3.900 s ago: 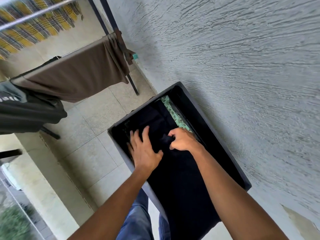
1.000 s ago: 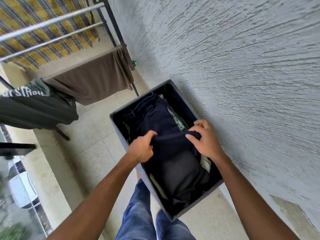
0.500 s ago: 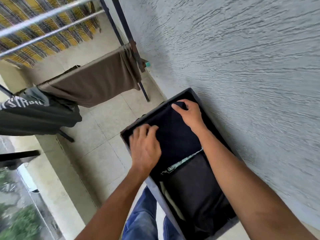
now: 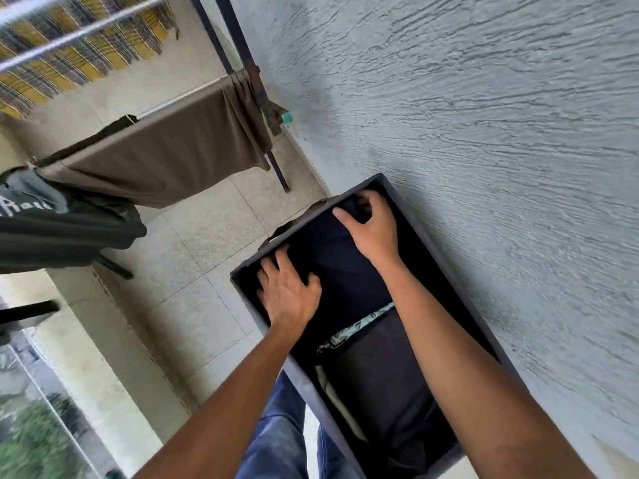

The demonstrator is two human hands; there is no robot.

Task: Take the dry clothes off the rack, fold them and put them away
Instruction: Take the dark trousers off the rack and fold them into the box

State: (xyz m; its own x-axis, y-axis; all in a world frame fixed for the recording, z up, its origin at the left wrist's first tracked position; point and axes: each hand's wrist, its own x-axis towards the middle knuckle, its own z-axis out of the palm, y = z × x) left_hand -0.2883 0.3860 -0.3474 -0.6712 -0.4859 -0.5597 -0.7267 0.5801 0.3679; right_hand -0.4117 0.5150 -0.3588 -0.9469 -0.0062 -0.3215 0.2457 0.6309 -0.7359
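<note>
Pressing down into a dark grey box (image 4: 307, 392), both hands are on a folded navy garment (image 4: 339, 267) that fills the far half of it. The left hand (image 4: 288, 295) lies flat on the near left part of this garment, beside the left wall of the box. Its fingers are spread and almost straight, and it holds nothing. The right hand (image 4: 371, 229) is at the far end of the garment, near the far corner of the box. Its thumb points out to the left and its fingers are bent down over the edge of the cloth. I cannot tell if they pinch the cloth or only push it.

Nearer to the person, a strip of green patterned cloth (image 4: 356, 328) shows just under the near edge of the navy garment. A black folded garment (image 4: 380, 385) fills the near half of the box, with a little pale cloth (image 4: 328, 388) at its left side.

The box stands on a tiled floor (image 4: 207, 243), close against a rough grey wall (image 4: 484, 133). The person's blue jeans (image 4: 276, 437) are just beside its left wall.

Farther off stands the drying rack (image 4: 238, 53). A brown garment (image 4: 166, 160) hangs over one rail, a black garment with white letters (image 4: 69, 229) hangs at the left edge, and a yellow checked cloth (image 4: 69, 53) hangs at the top.
</note>
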